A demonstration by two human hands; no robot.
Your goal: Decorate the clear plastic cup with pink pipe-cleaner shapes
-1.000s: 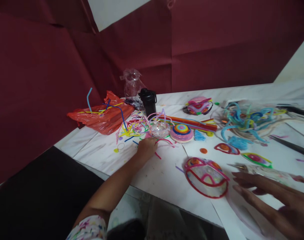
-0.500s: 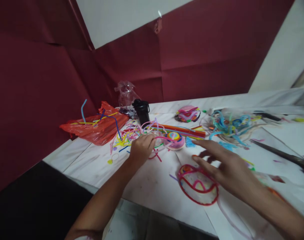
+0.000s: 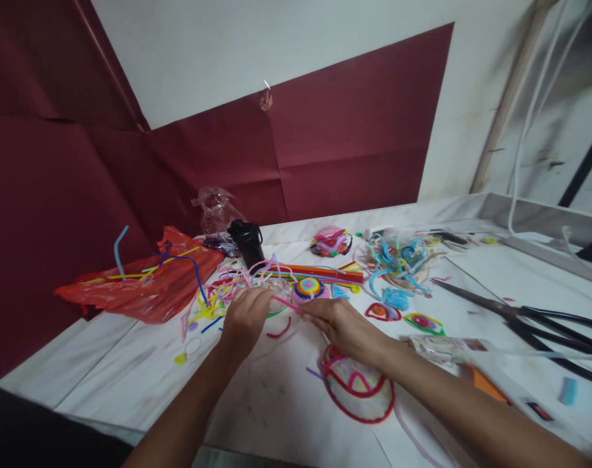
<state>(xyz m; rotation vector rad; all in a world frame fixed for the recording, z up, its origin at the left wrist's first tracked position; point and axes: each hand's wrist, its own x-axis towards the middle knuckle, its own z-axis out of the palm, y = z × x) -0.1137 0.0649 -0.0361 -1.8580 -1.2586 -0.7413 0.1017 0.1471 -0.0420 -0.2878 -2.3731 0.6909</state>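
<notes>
A short pink pipe cleaner (image 3: 286,303) stretches between my two hands above the white table. My left hand (image 3: 249,315) is closed on its left end. The fingers of my right hand (image 3: 337,322) pinch its other end. Behind them sits a round piece coiled in rainbow rings (image 3: 309,288), partly hidden. Below my right wrist lies a clear oval piece edged with red pipe cleaner (image 3: 359,390), with a pink arch inside. A curved red pipe cleaner bit (image 3: 279,329) rests under my hands.
Left stands a red plastic bag (image 3: 144,292) beside a black cup (image 3: 247,242). A heap of loose pipe cleaners (image 3: 218,299) lies in front. To the right are blue pipe cleaners (image 3: 398,260), eye-shaped pieces (image 3: 425,323), large black-handled scissors (image 3: 510,312) and a power strip (image 3: 524,396).
My right hand has come left and closed on the free end of the pink pipe cleaner. The view has swung right, bringing the whole scissors and the power strip into sight.
</notes>
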